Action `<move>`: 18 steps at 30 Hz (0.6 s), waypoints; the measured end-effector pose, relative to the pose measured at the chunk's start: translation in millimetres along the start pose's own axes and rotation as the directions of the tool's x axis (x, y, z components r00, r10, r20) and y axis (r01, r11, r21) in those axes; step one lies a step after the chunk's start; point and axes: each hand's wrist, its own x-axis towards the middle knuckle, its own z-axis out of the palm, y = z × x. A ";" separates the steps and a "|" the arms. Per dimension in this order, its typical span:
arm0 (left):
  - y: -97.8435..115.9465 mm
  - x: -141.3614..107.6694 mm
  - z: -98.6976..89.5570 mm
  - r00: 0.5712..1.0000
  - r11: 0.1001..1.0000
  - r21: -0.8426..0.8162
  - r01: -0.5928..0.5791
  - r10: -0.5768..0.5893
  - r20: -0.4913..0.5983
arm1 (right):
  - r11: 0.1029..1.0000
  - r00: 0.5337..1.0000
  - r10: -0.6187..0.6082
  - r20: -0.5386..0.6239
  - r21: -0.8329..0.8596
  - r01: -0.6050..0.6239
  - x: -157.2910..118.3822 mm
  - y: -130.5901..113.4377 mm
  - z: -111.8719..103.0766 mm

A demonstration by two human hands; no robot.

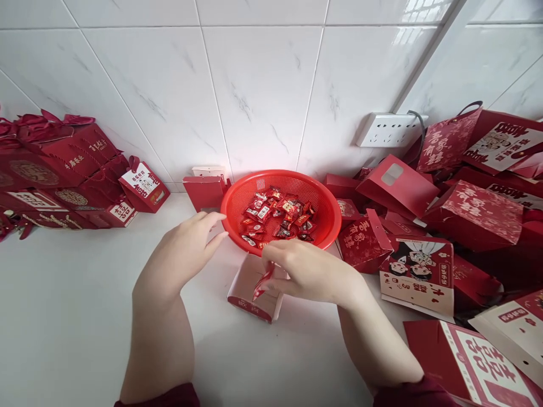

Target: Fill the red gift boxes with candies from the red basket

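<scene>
My right hand [303, 268] pinches a red wrapped candy [263, 284] over the open top of a small gift box [248, 282]. The box has pale inner walls and a dark red front with light lettering, and my right hand hides part of it. Just behind it stands a red plastic basket [229, 229] with a perforated wall. Several wrapped candies [282, 212] in red and dark wrappers lie inside. My left hand [190, 243] is held beside the basket's left rim, thumb and fingers apart, with nothing in it.
Several red gift boxes [405, 186] are heaped on the right, up to a white power strip [390, 130]. Stacked red boxes with ribbons [76, 158] fill the left back. One upright red box [204, 192] stands behind my left hand, near the tiled wall [263, 90]. The table [76, 305] is white.
</scene>
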 end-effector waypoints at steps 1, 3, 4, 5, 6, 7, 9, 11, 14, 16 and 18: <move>-4.2 1.8 1.2 0.997 0.998 -0.007 0.062 -0.061 0.056 | 1.000 0.998 0.009 0.059 0.005 -0.009 1.3 0.4 2.5; -9.0 5.7 4.0 0.984 0.993 -0.058 0.107 -0.097 0.151 | 1.000 0.997 0.005 0.075 0.025 -0.007 3.5 3.2 2.3; -9.7 7.7 5.4 0.979 0.991 -0.094 0.100 -0.082 0.186 | 0.999 0.999 0.006 0.040 0.035 -0.008 4.9 5.9 -0.7; -9.3 9.5 6.7 0.976 0.988 -0.130 0.084 -0.055 0.212 | 0.999 1.000 0.018 -0.006 0.037 -0.018 7.1 9.5 -5.1; -8.3 11.1 7.9 0.973 0.984 -0.162 0.069 -0.030 0.230 | 0.999 0.998 0.043 -0.048 0.020 -0.042 10.7 14.1 -10.4; -6.8 12.5 9.2 0.969 0.980 -0.189 0.062 -0.014 0.248 | 0.996 0.995 0.083 -0.059 -0.037 -0.085 16.2 19.7 -15.8; -3.5 14.3 11.9 0.955 0.969 -0.234 0.075 -0.003 0.296 | 0.959 0.983 0.185 0.006 -0.218 -0.180 34.0 33.2 -23.3; -0.5 15.1 14.7 0.931 0.954 -0.283 0.100 0.011 0.366 | 0.894 0.941 0.297 0.163 -0.394 -0.214 59.5 47.9 -22.6; 3.2 15.3 18.0 0.896 0.938 -0.323 0.127 0.031 0.443 | 0.871 0.859 0.366 0.358 -0.458 -0.180 102.2 68.0 -5.9; 5.2 15.4 18.9 0.890 0.941 -0.318 0.118 0.042 0.454 | 0.851 0.797 0.407 0.447 -0.503 -0.152 125.8 79.3 9.7; 6.3 15.6 19.1 0.889 0.947 -0.309 0.094 0.059 0.453 | 0.828 0.753 0.439 0.491 -0.546 -0.127 142.3 89.3 23.4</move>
